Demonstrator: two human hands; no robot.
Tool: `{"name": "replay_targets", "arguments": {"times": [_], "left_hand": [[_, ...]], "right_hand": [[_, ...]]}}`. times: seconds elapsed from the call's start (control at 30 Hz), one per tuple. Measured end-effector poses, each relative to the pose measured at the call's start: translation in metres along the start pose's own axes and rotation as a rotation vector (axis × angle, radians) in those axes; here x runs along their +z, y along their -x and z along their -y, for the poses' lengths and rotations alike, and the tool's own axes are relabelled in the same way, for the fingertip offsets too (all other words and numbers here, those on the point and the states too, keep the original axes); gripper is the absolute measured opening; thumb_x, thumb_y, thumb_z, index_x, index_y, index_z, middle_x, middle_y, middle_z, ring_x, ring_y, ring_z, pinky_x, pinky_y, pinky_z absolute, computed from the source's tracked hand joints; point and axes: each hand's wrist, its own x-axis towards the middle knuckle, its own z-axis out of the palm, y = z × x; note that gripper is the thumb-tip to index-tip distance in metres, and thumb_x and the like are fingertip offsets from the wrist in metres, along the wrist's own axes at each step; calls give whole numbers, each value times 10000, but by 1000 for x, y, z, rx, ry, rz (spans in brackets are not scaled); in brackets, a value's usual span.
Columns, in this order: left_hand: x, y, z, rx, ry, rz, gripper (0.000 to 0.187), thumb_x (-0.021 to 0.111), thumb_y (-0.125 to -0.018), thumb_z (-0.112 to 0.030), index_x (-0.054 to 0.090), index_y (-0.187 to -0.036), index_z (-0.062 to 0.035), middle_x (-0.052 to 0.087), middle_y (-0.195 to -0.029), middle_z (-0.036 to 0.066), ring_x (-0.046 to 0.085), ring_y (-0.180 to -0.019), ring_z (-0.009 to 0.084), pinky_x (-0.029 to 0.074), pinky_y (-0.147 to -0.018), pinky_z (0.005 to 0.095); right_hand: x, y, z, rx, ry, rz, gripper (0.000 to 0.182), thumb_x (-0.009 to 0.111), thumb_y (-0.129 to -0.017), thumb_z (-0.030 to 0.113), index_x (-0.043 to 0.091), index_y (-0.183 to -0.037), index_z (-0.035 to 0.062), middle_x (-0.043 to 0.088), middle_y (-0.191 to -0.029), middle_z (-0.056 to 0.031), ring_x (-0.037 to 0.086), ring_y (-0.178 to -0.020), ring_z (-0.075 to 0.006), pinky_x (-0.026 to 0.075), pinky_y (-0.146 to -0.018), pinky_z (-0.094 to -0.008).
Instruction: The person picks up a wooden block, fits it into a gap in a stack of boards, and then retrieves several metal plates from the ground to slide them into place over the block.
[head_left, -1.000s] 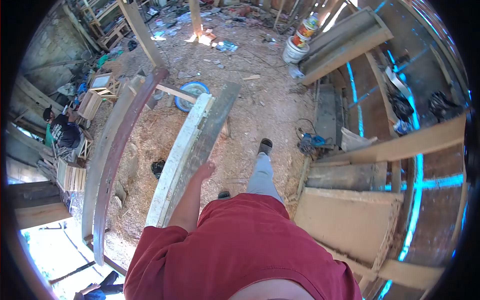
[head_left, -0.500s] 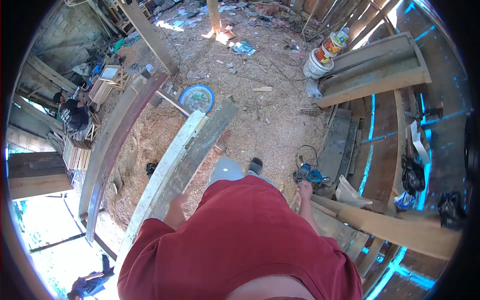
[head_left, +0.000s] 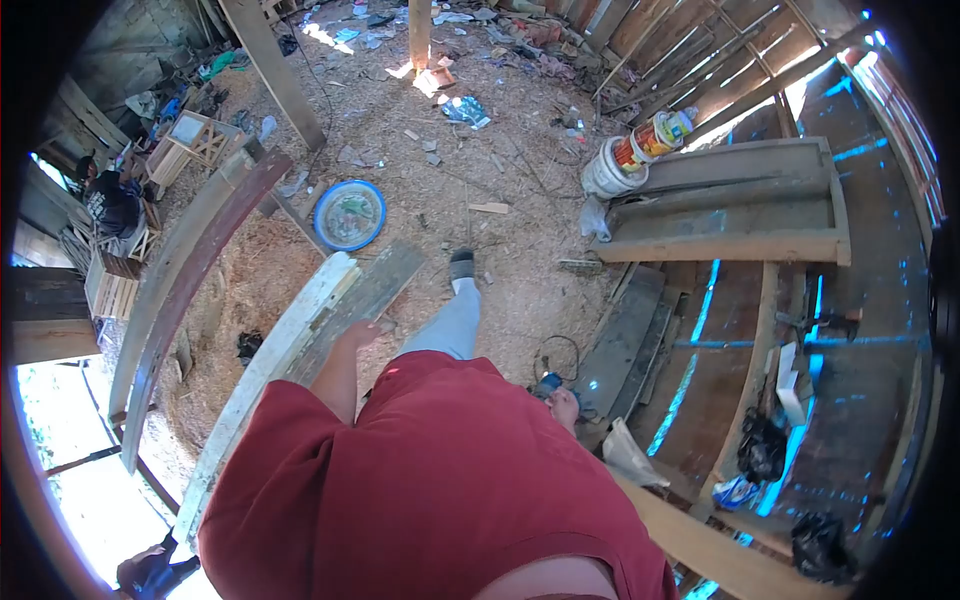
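Note:
My left hand (head_left: pixel 364 335) hangs beside the long grey board (head_left: pixel 375 285), overlapping its edge, with fingers loosely apart and nothing seen in them. Along that board runs a paler, white-painted board (head_left: pixel 290 325). My right hand (head_left: pixel 563 406) is low at my right side and overlaps a blue corded power tool (head_left: pixel 549 382), covering most of it. I cannot tell whether the fingers grip the tool. Its dark cord loops over the ground just ahead. One socked foot (head_left: pixel 462 266) is stepping forward on the shavings.
A blue-rimmed round basin (head_left: pixel 350 215) lies ahead left, near a curved pair of boards (head_left: pixel 200 250). Another person (head_left: pixel 115 205) sits far left among slatted wooden pieces. Stacked buckets (head_left: pixel 615 168) and a long wooden frame (head_left: pixel 720 245) stand right. Planks (head_left: pixel 625 330) lie nearby.
I have stepped forward, and the view has shifted so the boards, basin and buckets sit further left. My right hand now covers more of the blue power tool.

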Motion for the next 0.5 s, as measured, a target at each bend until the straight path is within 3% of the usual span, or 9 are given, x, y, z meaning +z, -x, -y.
{"name": "replay_targets", "arguments": {"times": [0.03,0.1,0.13,0.2,0.3,0.37,0.43,0.5], "left_hand": [[-1,-12,3,-4,-130,-36,577,614,-1011,-510,681,-1386,-77,705,-1361,186,741,-1115,329,572,-986,462],[15,-78,43,12,-257,121,625,641,-965,-538,701,-1376,-72,651,-1448,224,629,-1330,410,498,-1103,485],[8,-88,27,12,-242,123,625,641,-965,-538,701,-1376,-72,651,-1448,224,629,-1330,410,498,-1103,485],[-8,-98,3,-288,-44,285,601,632,-963,-519,697,-1382,-94,647,-1457,208,617,-1340,423,496,-1105,494],[-35,-120,-51,-420,19,194,546,594,-986,-474,702,-1374,-105,641,-1460,209,618,-1333,427,501,-1093,491],[-26,-178,-53,-168,178,37,480,556,-1048,-423,709,-1250,-15,755,-1132,204,750,-980,378,593,-831,545],[-31,-233,-66,218,-194,-26,381,546,-1047,-322,725,-1208,-27,754,-1147,205,733,-999,399,581,-853,549],[-77,-232,-133,237,-50,-88,501,476,-1041,-396,709,-1298,-35,680,-1345,260,655,-1249,440,507,-1074,499]], "right_hand": [[0,-1,12,-9,14,-2,180,570,-1000,68,647,-1163,70,662,-879,-45,627,-662,-137,475,-527,-277],[2,-10,44,-63,186,-32,145,580,-1005,83,650,-1131,69,654,-874,-32,611,-660,-124,471,-527,-288],[2,-25,69,-68,200,-30,145,580,-1005,83,650,-1131,69,654,-874,-32,611,-660,-124,471,-527,-288],[18,-47,110,-105,222,-38,142,581,-1006,84,651,-1129,69,653,-874,-29,609,-664,-121,470,-532,-287],[48,-86,169,-137,270,-19,139,583,-1008,85,652,-1127,68,652,-875,-26,605,-669,-117,470,-538,-286],[85,-118,212,-158,294,13,136,585,-1009,86,653,-1125,68,651,-876,-24,603,-673,-114,469,-543,-285],[104,-145,236,-163,322,20,134,586,-1010,87,654,-1124,68,650,-876,-22,601,-676,-111,469,-547,-284],[123,-186,253,-178,335,29,131,588,-1011,88,655,-1122,68,649,-877,-19,598,-680,-108,468,-551,-283]]}}
